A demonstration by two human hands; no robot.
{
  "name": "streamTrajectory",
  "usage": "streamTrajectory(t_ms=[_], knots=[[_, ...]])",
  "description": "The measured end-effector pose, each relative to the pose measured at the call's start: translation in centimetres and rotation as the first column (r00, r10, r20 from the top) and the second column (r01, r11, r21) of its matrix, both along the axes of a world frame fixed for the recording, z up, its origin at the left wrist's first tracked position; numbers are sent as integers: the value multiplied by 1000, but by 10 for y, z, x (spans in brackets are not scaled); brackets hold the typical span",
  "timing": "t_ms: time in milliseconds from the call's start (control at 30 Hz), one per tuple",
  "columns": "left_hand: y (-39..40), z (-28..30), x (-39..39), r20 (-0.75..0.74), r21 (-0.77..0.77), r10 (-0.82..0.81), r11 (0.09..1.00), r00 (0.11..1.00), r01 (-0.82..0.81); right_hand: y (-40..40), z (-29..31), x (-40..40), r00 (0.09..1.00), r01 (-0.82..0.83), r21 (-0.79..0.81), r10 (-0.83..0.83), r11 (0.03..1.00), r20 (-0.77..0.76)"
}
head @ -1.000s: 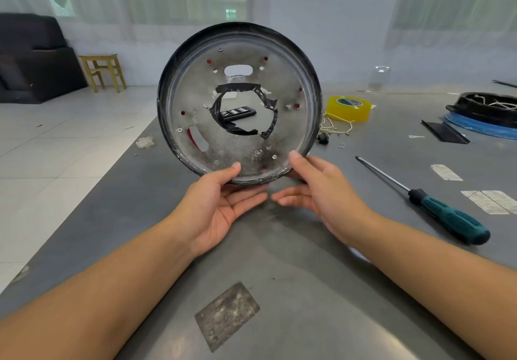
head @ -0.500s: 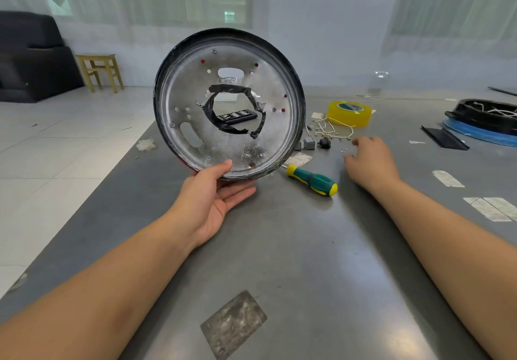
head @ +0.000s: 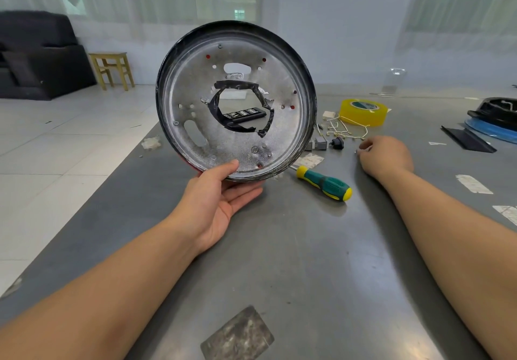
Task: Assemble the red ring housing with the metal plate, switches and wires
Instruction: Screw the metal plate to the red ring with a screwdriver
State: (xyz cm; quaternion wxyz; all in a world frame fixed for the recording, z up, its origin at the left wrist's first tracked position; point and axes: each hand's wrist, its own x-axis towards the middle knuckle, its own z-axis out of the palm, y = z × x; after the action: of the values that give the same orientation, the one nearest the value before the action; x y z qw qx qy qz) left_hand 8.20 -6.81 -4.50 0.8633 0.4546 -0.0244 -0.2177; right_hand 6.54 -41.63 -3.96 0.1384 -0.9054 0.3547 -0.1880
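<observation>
My left hand (head: pixel 221 203) holds the round assembly upright by its lower edge, thumb on the front and fingers behind. Its face is a metal plate (head: pixel 237 141) with several holes and black tape around a central opening. A sliver of the red ring housing (head: pixel 190 163) shows at the lower left rim. To the right, grey switches (head: pixel 321 144) and pale wires (head: pixel 344 130) lie on the table. My right hand (head: pixel 384 154) rests beside them, its thumb and forefinger pinching a small screw at the table surface.
A green and yellow screwdriver (head: pixel 326 183) lies between my hands. A yellow tape roll (head: pixel 363 112) sits behind the wires. A black housing on a blue base (head: pixel 495 119) and a black strip (head: pixel 467 138) are at the far right. The grey table's (head: pixel 279 261) left edge drops to the floor.
My right hand let go of the plate's rim and moved right to the small parts, where its fingers have curled. My left hand now holds the plate alone, turned slightly.
</observation>
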Motion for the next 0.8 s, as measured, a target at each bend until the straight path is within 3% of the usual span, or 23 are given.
streamTrajectory(t_ms=[200, 300, 400, 500, 633, 800], knots=[[-1, 0, -3, 21, 15, 10, 1000, 1000, -10, 7, 1, -2, 1000, 21, -22, -21, 1000, 7], [-1, 1, -3, 20, 14, 15, 1000, 1000, -16, 16, 0, -8, 998, 38, -168, -28, 985, 60], [-1, 1, -4, 17, 26, 12, 1000, 1000, -12, 30, 4, -21, 990, -10, -271, 48, 962, 134], [0, 1, -6, 22, 50, 11, 999, 1000, -13, 47, 5, -38, 963, -79, -232, 134, 969, 232], [1, 2, -9, 51, 71, 22, 997, 998, -25, 81, 5, -56, 857, -235, -122, 265, 964, 441], [0, 2, -13, 94, 94, 30, 995, 995, -39, 118, 6, -68, 706, -354, -147, 367, 924, 605]])
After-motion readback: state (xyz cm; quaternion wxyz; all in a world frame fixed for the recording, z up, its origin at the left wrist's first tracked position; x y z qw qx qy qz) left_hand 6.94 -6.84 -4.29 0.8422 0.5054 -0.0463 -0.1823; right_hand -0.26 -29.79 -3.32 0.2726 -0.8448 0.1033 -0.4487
